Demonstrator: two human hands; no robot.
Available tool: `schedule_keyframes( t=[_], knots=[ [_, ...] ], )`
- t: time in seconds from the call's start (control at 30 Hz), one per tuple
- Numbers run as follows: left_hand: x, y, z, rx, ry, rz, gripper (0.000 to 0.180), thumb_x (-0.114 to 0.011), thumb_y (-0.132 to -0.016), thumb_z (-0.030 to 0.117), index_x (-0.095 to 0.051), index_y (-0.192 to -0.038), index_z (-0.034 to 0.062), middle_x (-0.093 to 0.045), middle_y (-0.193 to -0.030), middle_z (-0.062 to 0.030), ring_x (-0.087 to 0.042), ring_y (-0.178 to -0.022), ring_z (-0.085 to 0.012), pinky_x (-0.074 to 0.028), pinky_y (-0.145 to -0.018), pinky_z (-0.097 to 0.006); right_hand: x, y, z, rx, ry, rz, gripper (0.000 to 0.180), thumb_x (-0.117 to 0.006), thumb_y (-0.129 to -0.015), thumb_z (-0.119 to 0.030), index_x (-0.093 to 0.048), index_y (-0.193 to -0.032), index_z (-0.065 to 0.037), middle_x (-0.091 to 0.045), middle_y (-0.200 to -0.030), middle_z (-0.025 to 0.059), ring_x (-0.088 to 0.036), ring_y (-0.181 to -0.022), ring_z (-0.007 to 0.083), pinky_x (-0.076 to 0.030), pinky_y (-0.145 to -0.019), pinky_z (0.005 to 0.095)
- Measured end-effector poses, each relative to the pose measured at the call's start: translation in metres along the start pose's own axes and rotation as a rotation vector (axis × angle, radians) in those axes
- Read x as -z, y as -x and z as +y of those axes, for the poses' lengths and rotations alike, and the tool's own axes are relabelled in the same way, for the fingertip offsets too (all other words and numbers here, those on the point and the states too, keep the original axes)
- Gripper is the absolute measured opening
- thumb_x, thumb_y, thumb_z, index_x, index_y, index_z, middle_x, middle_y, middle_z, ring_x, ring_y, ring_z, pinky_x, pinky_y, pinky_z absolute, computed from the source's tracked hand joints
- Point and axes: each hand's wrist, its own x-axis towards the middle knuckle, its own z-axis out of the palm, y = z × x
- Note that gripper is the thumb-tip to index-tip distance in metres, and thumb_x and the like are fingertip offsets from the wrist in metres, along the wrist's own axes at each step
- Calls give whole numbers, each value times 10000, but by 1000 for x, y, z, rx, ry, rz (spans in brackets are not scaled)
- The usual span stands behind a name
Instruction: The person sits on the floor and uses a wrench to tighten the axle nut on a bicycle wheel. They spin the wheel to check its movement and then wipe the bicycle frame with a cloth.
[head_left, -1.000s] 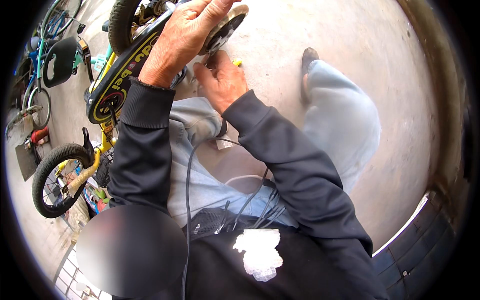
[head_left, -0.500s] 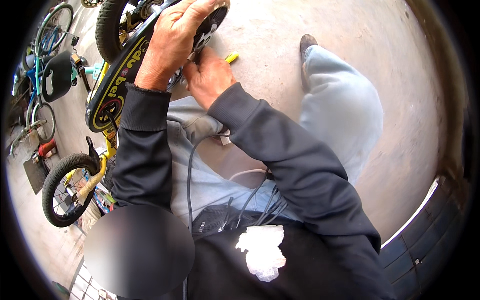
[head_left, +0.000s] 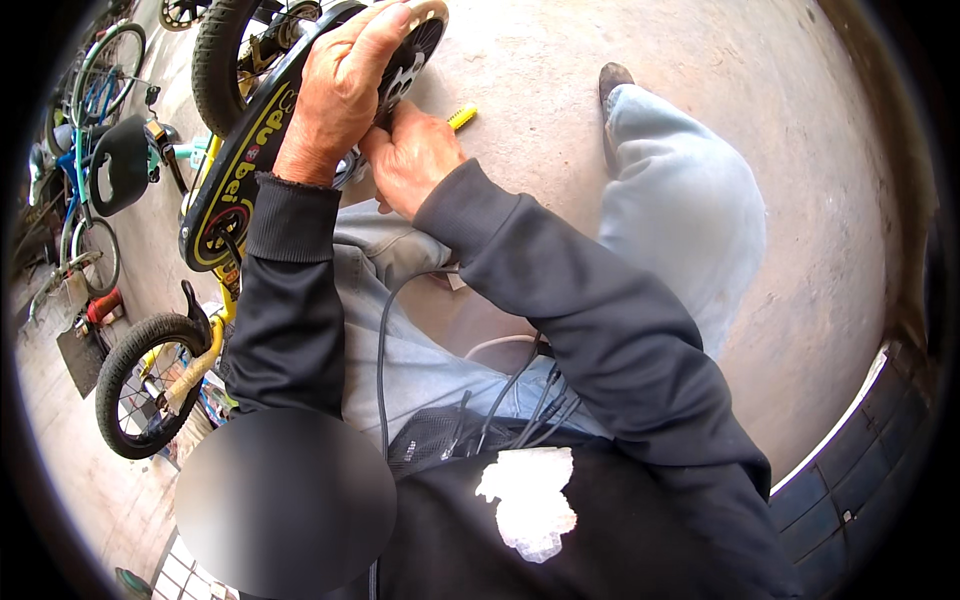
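A small children's bicycle with a yellow frame lies tipped at the upper left, its black chain guard (head_left: 240, 165) facing me. My left hand (head_left: 340, 100) is closed over a small training wheel (head_left: 418, 45) with a pale rim and dark spoked face, beside the bicycle's rear wheel (head_left: 222, 70). Just below that wheel, my right hand (head_left: 415, 160) has its fingers curled in at the wheel's underside. What its fingertips grip is hidden. The front wheel (head_left: 145, 385) of the bicycle points toward the lower left.
A yellow-handled item (head_left: 462, 117) lies on the concrete floor (head_left: 530, 60) by my right hand. Other bicycles (head_left: 110, 70) stand at the far left, near a red object (head_left: 103, 306). A black cable (head_left: 382, 340) runs across my lap. My bent leg (head_left: 680, 220) is at the right.
Both hands have shifted slightly left, still at the training wheel. The right hand has turned a little, and the bicycle appears slightly lower and further right in view.
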Motion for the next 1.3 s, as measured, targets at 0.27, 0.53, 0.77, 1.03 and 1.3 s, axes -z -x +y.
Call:
schedule_keyframes(
  t=[0.27, 0.53, 0.77, 1.03, 1.3],
  knots=[
    [-1, 2, 2, 50, 49, -2, 430, -389, -966, 308, -587, -1183, -5, -613, -1125, -86, -571, -1009, -136, -434, -903, -243, 16, 9, -37, -238, -274, -196, 301, -445, -875, -176, -517, -978, 97, -577, -599, 142, -598, -468, 202, -504, -462, 334],
    [9, 2, -13, -113, -94, 6, 452, -376, -970, 340, -591, -1169, -3, -610, -1135, -75, -559, -1023, -139, -410, -918, -243, 7, 14, -35, -203, -388, -122, 280, -463, -865, -193, -531, -959, 62, -580, -622, 140, -611, -513, 202, -494, -537, 294],
    [18, 17, 7, 80, 5, 76, 423, -481, -951, 383, -601, -1172, 42, -629, -1059, -42, -559, -978, -99, -427, -865, -225, 11, 27, -39, -301, -611, 10, 341, -459, -882, -224, -526, -906, 110, -621, -706, 198, -636, -551, 250, -524, -546, 303],
    [36, 32, 6, 103, 63, 52, 169, -659, -847, 98, -598, -970, -1, -594, -1049, -48, -583, -983, -144, -468, -849, -268, 32, 21, -29, -366, -529, 124, 356, -517, -886, -291, -533, -895, 64, -558, -649, 122, -542, -483, 173, -526, -473, 316],
    [63, 60, -20, 295, -527, -196, 144, -603, -745, 49, -619, -871, -20, -613, -854, -120, -597, -772, -211, -469, -765, -300, 33, 20, -19, -368, -525, 68, 360, -552, -866, -295, -535, -923, 60, -586, -798, 134, -552, -511, 144, -521, -457, 306]
  ],
)
